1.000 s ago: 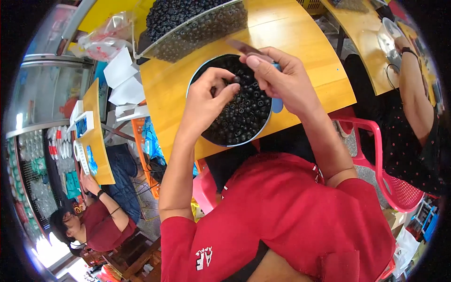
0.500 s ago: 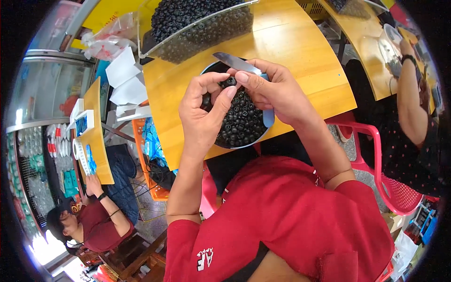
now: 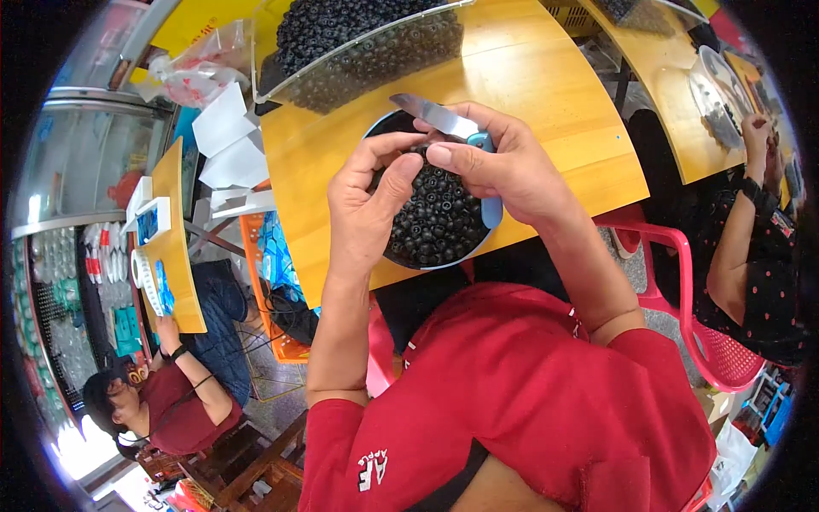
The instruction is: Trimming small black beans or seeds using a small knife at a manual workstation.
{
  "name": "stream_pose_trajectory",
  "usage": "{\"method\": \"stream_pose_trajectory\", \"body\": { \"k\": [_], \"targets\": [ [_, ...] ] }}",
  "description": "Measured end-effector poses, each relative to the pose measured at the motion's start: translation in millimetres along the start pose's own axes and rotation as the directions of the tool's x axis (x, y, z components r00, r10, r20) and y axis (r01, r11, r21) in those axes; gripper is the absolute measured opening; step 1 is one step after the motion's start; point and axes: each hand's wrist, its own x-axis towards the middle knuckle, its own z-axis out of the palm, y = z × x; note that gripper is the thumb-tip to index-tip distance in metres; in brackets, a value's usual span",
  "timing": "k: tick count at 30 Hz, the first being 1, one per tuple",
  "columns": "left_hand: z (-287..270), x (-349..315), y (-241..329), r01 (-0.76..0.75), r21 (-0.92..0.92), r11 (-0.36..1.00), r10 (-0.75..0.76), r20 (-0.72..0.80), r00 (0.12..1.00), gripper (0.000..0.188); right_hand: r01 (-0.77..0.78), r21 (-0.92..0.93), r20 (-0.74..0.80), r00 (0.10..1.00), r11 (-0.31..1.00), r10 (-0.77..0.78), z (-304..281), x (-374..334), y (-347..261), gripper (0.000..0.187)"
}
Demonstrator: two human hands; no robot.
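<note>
My right hand (image 3: 490,158) is closed round the light-blue handle (image 3: 491,200) of a small knife, whose short metal blade (image 3: 426,111) points up and to the left. Across from it, my left hand (image 3: 367,183) has its thumb and fingers apart above a round dark bowl (image 3: 465,260). No piece shows between its fingertips, though the inner palm is partly hidden. Many small, round, shiny black parts (image 3: 435,222), several with a ring-shaped top, fill the bowl below both hands. The bowl stands near the front edge of the yellow wooden table (image 3: 563,102).
A clear bin (image 3: 384,60) of similar black parts stands at the table's far side. An orange crate (image 3: 260,282) with blue packets is at the left. One person (image 3: 183,410) sits at the left, another (image 3: 742,264) at the right beside a pink chair (image 3: 682,273).
The black part pinched in my left fingertips no longer shows, and those fingers have parted. My right hand keeps the knife. The person at the right has drawn a hand back from a clear tub.
</note>
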Motion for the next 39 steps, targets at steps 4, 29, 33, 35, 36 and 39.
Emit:
{"method": "stream_pose_trajectory", "body": {
  "k": [4, 29, 33, 35, 36, 39],
  "targets": [
    [8.0, -0.8, 0.5, -0.061, 0.117, 0.991, 0.06, 0.017, 0.998, 0.017, -0.006, 0.048, -0.008, 1.0, 0.999, 0.007, -2.0, 2.5, 2.5, 0.032],
    [13.8, 1.1, -15.0, -0.099, -0.042, 0.994, 0.097, -0.054, 0.994, 0.019, -0.063, 0.143, 0.001, 0.998, 0.988, 0.064, -1.4, 4.2, 0.9, 0.026],
    [13.5, 1.5, -19.4, -0.138, 0.031, 0.99, 0.14, -0.063, 0.988, 0.019, -0.077, 0.108, -0.027, 0.996, 0.991, 0.08, 4.0, 3.1, -0.2, 0.026],
    [13.8, 1.7, -20.7, -0.167, 0.11, 0.98, 0.175, -0.062, 0.983, 0.018, -0.007, 0.046, -0.065, 0.998, 0.999, 0.01, 3.9, 4.2, 4.1, 0.026],
    [13.8, 1.9, -21.2, -0.176, 0.114, 0.978, 0.184, -0.061, 0.981, 0.018, -0.007, 0.046, -0.064, 0.998, 0.999, 0.01, 3.8, 4.2, 4.5, 0.026],
    [14.1, 0.6, -21.2, -0.151, 0.021, 0.988, 0.153, -0.061, 0.986, 0.019, -0.015, 0.079, -0.05, 0.999, 0.997, 0.019, 2.4, 3.8, 6.2, 0.027]
  ]
}}
